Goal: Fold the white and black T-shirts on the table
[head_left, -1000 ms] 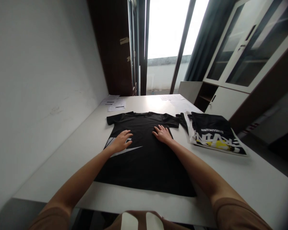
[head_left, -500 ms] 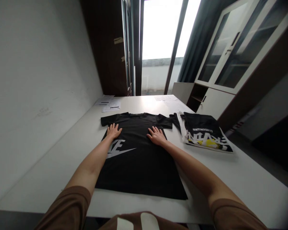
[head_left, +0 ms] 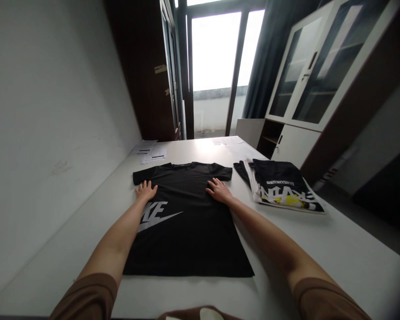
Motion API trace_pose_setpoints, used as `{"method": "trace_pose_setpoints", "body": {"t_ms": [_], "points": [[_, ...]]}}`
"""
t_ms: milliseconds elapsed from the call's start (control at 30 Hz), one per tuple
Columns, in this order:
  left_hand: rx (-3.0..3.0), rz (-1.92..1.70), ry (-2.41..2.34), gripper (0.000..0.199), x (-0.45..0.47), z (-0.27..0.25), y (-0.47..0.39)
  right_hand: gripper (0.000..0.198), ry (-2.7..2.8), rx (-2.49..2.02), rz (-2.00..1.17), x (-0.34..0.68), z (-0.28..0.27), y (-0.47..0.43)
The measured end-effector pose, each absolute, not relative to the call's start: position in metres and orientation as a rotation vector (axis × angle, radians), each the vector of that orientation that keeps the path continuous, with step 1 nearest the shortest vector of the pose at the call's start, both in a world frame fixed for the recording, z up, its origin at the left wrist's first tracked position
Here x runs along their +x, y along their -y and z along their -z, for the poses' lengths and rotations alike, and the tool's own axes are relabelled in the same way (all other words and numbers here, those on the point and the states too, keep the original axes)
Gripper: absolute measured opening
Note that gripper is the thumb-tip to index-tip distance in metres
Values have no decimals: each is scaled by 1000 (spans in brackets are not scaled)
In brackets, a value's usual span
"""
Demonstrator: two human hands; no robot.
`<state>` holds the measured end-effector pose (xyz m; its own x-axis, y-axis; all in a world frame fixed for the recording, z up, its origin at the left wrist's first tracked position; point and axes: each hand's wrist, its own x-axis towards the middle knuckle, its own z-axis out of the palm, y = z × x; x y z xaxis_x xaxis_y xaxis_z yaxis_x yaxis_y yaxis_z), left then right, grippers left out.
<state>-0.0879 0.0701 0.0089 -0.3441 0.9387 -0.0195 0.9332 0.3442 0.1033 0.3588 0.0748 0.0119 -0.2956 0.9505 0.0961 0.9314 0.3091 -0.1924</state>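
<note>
A black T-shirt (head_left: pixel 190 240) with a grey printed logo lies spread on the white table, its collar at the far end and its hem towards me. My left hand (head_left: pixel 146 191) rests with fingers spread on the shirt's left edge, just below the left sleeve. On the opposite edge, below the right sleeve, my right hand (head_left: pixel 219 191) lies flat with its fingers apart. Neither hand grips the cloth. Part of the print is hidden by my left forearm.
To the right is a stack of folded shirts (head_left: pixel 283 182), the top one black with white and yellow print. Papers (head_left: pixel 153 153) lie at the table's far left, beside the wall. A white cabinet (head_left: pixel 296 144) stands beyond the table's right side.
The shirt sits slightly further left and its sleeves lie straighter. My left hand has moved left to the shirt's edge; my right hand has shifted a little outward on the cloth.
</note>
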Motion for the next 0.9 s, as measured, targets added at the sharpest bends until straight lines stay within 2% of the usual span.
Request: {"method": "trace_pose_setpoints", "body": {"t_ms": [233,467,733,900], "points": [[1776,-163,-2554,74,-97,-15,-59,63,2240,-1815,-113,386,-9,-103],[2122,-316,-2541,53,-74,-28,-48,48,2191,-1691,48,390,-11,-94],[2480,-348,-1927,44,25,-61,-24,39,2098,-1754,53,398,-8,-87],[2753,-338,-1215,53,132,-57,49,37,2039,-1804,34,399,-7,-88]]}}
